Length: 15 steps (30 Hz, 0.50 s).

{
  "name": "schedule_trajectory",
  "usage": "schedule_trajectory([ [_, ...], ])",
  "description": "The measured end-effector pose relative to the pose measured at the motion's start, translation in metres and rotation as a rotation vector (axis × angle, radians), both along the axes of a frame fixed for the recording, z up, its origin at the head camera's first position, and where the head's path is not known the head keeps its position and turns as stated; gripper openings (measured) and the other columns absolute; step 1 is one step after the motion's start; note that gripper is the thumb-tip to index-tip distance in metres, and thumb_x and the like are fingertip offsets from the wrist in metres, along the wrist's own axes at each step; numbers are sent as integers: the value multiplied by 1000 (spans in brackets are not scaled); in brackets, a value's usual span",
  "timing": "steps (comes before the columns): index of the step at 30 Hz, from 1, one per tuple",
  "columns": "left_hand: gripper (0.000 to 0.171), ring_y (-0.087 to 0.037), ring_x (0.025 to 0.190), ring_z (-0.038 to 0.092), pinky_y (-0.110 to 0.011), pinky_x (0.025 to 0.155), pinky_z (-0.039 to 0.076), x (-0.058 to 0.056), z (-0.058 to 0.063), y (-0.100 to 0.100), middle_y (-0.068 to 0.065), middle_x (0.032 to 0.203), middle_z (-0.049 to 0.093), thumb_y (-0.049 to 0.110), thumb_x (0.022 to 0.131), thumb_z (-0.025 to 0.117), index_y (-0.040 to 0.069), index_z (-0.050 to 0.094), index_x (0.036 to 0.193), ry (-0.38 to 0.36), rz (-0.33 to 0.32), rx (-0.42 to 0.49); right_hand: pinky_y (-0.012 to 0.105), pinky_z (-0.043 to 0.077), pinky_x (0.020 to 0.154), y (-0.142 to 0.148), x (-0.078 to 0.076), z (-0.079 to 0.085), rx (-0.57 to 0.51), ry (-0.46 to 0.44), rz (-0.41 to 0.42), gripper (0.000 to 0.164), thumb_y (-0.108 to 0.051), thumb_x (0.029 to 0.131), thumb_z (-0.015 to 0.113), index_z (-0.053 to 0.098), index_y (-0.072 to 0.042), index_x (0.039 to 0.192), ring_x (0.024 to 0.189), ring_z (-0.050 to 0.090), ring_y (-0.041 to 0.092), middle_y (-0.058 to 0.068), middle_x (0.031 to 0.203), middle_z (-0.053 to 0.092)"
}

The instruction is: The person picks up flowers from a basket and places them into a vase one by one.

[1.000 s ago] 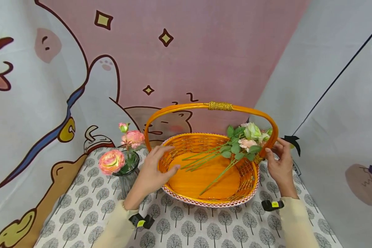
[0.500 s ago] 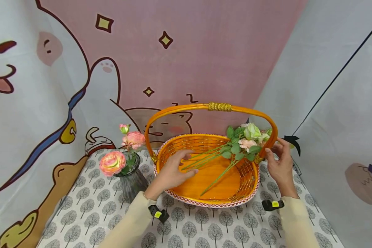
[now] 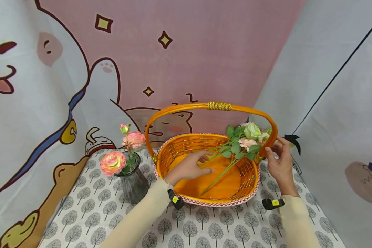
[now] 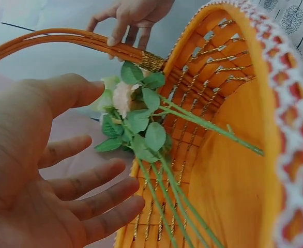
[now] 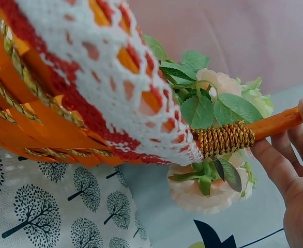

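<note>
An orange woven basket [image 3: 186, 141] with a tall arched handle [image 3: 177, 108] and lace-trimmed rim stands on the table. Several artificial flowers [image 3: 247, 144], pale pink and light green, lie in its right end with their green stems [image 3: 218, 177] pointing left over the bottom. My left hand [image 3: 190, 167] reaches over the basket's inside near those stems, fingers spread and holding nothing; in the left wrist view its palm shows beside the leaves [image 4: 138, 120]. With thumb and fingers, my right hand [image 3: 280, 165] grips the lower right part of the handle, just above its gold cord binding [image 5: 225, 139].
Left of the basket a grey ribbed glass vase [image 3: 132, 186] holds pink artificial flowers [image 3: 113, 163]; my left forearm passes close to it. A tree-print cloth [image 3: 189, 230] covers the table. Cartoon-printed curtains [image 3: 210, 51] hang behind and at the sides.
My left hand has moved right, from the basket's left rim across its inside to the flower stems. My right hand stays on the handle, and the flowers have not moved.
</note>
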<state>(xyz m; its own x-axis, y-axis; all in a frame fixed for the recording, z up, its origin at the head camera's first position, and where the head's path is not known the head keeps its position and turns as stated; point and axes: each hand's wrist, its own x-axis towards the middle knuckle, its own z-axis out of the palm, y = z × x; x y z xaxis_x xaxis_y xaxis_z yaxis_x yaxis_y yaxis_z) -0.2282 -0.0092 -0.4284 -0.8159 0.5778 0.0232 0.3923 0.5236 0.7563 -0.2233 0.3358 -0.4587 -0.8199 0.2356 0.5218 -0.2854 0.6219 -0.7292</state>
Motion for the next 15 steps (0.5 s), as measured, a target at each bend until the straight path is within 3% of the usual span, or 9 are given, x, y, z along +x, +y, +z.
schedule_trajectory([
  [10, 59, -26, 124, 62, -34, 96, 54, -19, -19, 26, -8, 134, 63, 38, 96, 72, 25, 50, 149, -117, -94, -56, 2, 42, 83, -2, -3, 1, -3, -21, 3, 58, -21, 107, 55, 31, -36, 158, 104, 51, -17, 14, 127, 63],
  [15, 51, -16, 113, 63, -29, 86, 55, -30, -28, 39, -8, 130, 65, 36, 97, 71, 23, 56, 145, -170, -128, -11, 2, 41, 82, -2, -2, 0, 0, -24, -26, 58, -21, 107, 56, 32, -37, 157, 103, 49, -20, 13, 126, 64],
])
